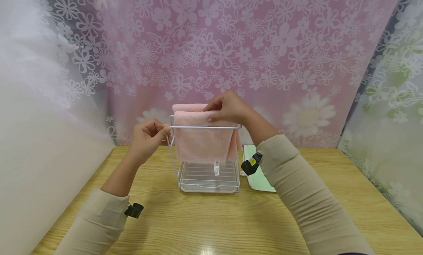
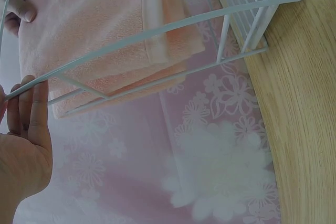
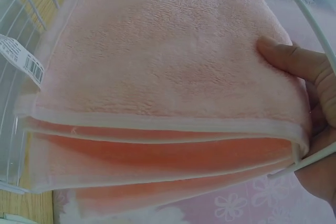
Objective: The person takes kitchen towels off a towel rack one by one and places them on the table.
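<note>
A folded pink towel (image 1: 201, 144) hangs in the upper part of a white wire rack (image 1: 208, 127), with a second fold showing behind the front one. My right hand (image 1: 229, 108) pinches the towel's upper fold from above; in the right wrist view its thumb lies on the plush face of the towel (image 3: 168, 66). Below the towel's lower edge a white barcode label (image 1: 216, 168) dangles. My left hand (image 1: 148, 139) grips the rack's upper left wire between thumb and fingers, and the left wrist view shows fingers of the left hand (image 2: 29, 150) against that wire.
A shallow tray (image 1: 209, 189) sits at the bottom of the rack, under its wire shelf. Right of the rack, a light green folded cloth (image 1: 261, 179) lies on the wooden table (image 1: 211, 222), partly behind the right forearm. A pink floral curtain (image 1: 231, 56) hangs close behind.
</note>
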Demonstrator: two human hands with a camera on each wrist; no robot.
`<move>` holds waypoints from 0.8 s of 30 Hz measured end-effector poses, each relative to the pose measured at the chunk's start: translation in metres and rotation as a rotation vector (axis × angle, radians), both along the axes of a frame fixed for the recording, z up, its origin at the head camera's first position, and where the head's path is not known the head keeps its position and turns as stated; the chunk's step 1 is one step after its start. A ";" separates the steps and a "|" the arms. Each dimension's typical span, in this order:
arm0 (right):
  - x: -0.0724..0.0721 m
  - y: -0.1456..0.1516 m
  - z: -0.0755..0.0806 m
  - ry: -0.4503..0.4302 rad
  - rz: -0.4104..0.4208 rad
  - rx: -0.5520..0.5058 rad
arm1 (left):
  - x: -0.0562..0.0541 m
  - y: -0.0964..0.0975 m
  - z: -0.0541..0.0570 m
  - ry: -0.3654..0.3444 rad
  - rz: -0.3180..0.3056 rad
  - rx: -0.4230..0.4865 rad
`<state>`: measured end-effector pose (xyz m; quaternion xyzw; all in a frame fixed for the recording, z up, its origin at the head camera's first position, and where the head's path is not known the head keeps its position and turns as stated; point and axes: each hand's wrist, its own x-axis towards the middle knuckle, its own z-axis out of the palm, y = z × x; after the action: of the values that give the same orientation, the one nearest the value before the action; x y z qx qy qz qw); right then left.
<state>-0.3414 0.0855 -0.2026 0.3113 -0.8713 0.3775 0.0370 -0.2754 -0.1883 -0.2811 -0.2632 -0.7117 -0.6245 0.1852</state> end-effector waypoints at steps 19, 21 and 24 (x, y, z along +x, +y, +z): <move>0.010 0.008 0.012 -0.015 -0.059 -0.155 | 0.000 0.000 0.000 -0.026 -0.001 -0.002; 0.012 0.009 0.015 -0.015 -0.041 -0.169 | 0.000 0.000 0.000 -0.019 -0.002 0.000; 0.013 0.011 0.018 -0.018 -0.016 -0.192 | 0.000 0.000 0.000 -0.022 0.000 0.001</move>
<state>-0.3282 0.0962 -0.1846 0.2959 -0.8338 0.4618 0.0621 -0.2754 -0.1888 -0.2813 -0.2562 -0.7133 -0.6277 0.1776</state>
